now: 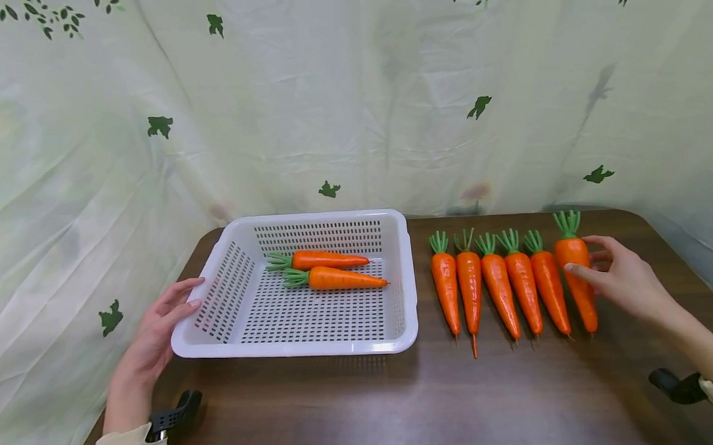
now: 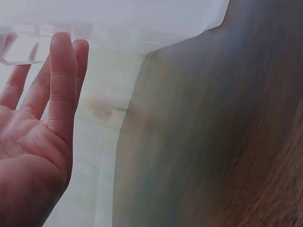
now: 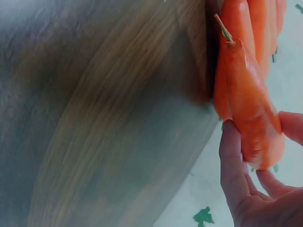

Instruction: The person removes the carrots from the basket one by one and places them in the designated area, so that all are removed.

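Note:
My right hand (image 1: 629, 278) pinches the rightmost carrot (image 1: 575, 253) near its green top, thumb on one side and fingers on the other. In the right wrist view, the same carrot (image 3: 251, 94) points its thin tip away from the fingers and overlaps its neighbours. At the left, my left hand (image 1: 149, 334) touches the left side of a white plastic basket (image 1: 296, 348). Its fingers (image 2: 61, 85) are mostly straight against the basket's side in the left wrist view. Two carrots (image 1: 347, 277) lie sideways inside the basket, leaves to the left.
Between the basket and my right hand, several more carrots (image 1: 497, 286) lie in a row with tips toward me. All this is on a dark brown wooden table (image 1: 364, 408). A pale curtain (image 1: 339, 104) with green leaf and bird prints hangs behind and beside it.

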Tool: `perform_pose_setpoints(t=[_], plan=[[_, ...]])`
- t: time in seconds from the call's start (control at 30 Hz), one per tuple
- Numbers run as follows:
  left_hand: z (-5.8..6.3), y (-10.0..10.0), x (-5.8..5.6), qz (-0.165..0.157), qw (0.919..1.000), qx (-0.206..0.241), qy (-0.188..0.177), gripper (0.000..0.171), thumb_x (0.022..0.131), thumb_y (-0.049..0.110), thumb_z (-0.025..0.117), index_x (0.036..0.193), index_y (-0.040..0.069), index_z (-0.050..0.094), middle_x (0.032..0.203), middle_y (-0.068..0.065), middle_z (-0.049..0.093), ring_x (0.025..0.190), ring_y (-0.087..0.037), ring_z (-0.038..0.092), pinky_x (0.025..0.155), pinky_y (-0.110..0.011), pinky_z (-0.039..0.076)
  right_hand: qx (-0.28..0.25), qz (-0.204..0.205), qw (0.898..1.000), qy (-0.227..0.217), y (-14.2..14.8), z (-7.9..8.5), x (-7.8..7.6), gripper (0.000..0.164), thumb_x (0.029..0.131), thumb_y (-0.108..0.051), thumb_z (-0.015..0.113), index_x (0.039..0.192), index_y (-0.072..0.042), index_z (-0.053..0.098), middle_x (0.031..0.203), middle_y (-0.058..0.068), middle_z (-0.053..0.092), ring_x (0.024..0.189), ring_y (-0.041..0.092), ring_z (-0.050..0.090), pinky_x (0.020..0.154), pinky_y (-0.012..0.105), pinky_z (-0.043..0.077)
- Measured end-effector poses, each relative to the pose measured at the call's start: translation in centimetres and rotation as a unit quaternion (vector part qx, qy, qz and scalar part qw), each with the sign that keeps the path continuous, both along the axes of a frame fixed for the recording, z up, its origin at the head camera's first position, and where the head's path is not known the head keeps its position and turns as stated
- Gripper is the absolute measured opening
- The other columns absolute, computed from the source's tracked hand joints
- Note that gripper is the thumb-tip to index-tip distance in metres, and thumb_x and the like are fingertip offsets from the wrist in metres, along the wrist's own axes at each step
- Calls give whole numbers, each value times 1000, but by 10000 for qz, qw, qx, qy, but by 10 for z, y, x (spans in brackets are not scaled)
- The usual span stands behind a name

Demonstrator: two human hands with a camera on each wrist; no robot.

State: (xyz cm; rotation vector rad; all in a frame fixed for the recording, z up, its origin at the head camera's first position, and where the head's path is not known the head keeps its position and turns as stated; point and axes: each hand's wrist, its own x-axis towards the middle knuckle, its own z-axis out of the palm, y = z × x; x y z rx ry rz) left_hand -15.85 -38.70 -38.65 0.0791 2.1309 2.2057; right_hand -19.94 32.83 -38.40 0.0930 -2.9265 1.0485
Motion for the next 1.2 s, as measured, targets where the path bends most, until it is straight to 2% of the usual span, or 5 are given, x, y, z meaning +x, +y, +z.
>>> perform_pose_setpoints(t=[0.27, 0.5, 0.83, 1.03, 1.2], plan=[[-1, 0, -1, -11, 10000, -45, 28, 41, 102, 14, 50, 141, 26, 48, 136, 3, 45, 107, -12, 62, 80, -41, 55, 377, -18, 9984, -416, 12, -2, -9, 82, 95, -45, 62, 140, 15, 30, 121, 41, 51, 93, 44, 64, 64, 42, 57], [-2, -1, -1, 10, 10000, -4, -43, 42, 102, 14, 50, 142, 27, 47, 137, 4, 45, 108, -12, 62, 81, -41, 55, -97, 61, 9959, -895, 19, -10, -16, 83, 95, -41, 64, 139, 17, 25, 120, 45, 49, 77, 28, 69, 62, 40, 59], [-3, -1, -1, 37, 10000, 25, -45, 41, 102, 15, 50, 141, 27, 48, 136, 4, 46, 108, -12, 62, 82, -40, 55, -246, 203, 9936, -1085, 18, -16, -23, 81, 98, -39, 61, 141, 18, 23, 123, 45, 46, 83, 31, 69, 64, 40, 59], [-5, 1, -2, 90, 10000, -17, -19, 42, 102, 16, 51, 142, 27, 47, 138, 3, 42, 109, -13, 62, 81, -43, 55, -67, 332, 9928, -1146, 21, -17, -23, 80, 100, -41, 56, 141, 19, 22, 127, 48, 42, 89, 34, 67, 67, 40, 59], [-4, 0, -2, 30, 9999, 93, -38, 41, 102, 14, 50, 141, 27, 48, 135, 3, 46, 107, -13, 63, 80, -43, 55, 243, 337, 9933, -1076, 23, -16, -23, 83, 98, -45, 58, 140, 19, 25, 126, 47, 43, 93, 38, 65, 69, 42, 58]])
